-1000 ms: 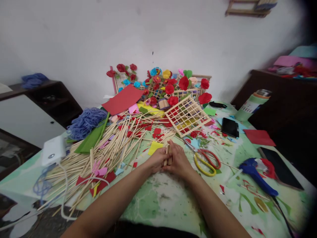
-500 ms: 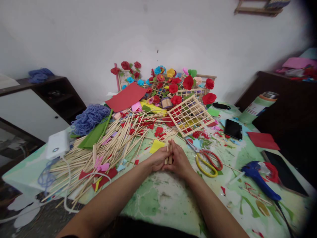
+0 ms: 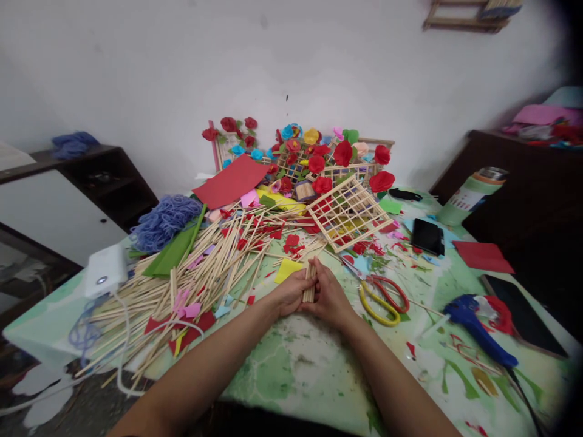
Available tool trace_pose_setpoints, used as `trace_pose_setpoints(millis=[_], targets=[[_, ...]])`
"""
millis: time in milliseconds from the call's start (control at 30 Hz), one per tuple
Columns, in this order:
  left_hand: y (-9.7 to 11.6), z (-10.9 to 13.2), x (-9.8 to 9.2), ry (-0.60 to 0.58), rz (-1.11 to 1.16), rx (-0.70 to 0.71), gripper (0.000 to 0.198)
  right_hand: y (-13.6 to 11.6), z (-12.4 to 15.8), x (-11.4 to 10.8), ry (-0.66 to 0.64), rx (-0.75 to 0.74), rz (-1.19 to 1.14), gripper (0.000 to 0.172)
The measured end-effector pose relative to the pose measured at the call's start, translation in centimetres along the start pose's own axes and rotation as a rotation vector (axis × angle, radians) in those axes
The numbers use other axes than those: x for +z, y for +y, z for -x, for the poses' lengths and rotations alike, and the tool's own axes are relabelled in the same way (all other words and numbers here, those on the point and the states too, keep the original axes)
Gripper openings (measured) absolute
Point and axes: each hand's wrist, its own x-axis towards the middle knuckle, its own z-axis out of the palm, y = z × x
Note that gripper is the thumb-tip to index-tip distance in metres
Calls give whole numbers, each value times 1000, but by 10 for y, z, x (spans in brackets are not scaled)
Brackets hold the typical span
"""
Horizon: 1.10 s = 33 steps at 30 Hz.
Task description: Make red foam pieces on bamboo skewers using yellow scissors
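Observation:
Between my two hands is a small bundle of short wooden sticks [image 3: 309, 290], held roughly upright over the front middle of the table. My left hand [image 3: 291, 292] grips it from the left, and my right hand [image 3: 330, 294] wraps it from the right with fingertips near its top. The bundle's back side is hidden. Just behind my left hand lies a yellow paper square [image 3: 288, 270]. Scissors [image 3: 380, 297] with red and yellow handles rest to the right of my right hand. A large heap of loose wooden sticks [image 3: 218, 267] spreads out on the left.
Behind stand a stick lattice [image 3: 350, 212] and red paper flowers [image 3: 342, 153]. Blue yarn [image 3: 166, 223] and a white box with a cable [image 3: 106, 269] are at left. A blue glue gun [image 3: 480, 331], a phone [image 3: 427, 237] and a bottle [image 3: 473, 195] are at right.
The view has shifted very slightly. Both hands stay around the stick bundle in nearly the same place.

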Motion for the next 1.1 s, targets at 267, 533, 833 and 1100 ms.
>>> trace_pose_setpoints(millis=[267,533,833,1100], targets=[[6,1,1,-40,68,-7,25,-2,-2,-3,55,16,-12,111],[3,-1,0,-32,-11,90,32,-1,-1,-2,9,11,13,117],[3,-3,2,-7,-9,79,32,2,-1,-1,15,10,-8,116],[3,-3,3,-32,-17,53,30,0,-3,2,49,32,28,112]])
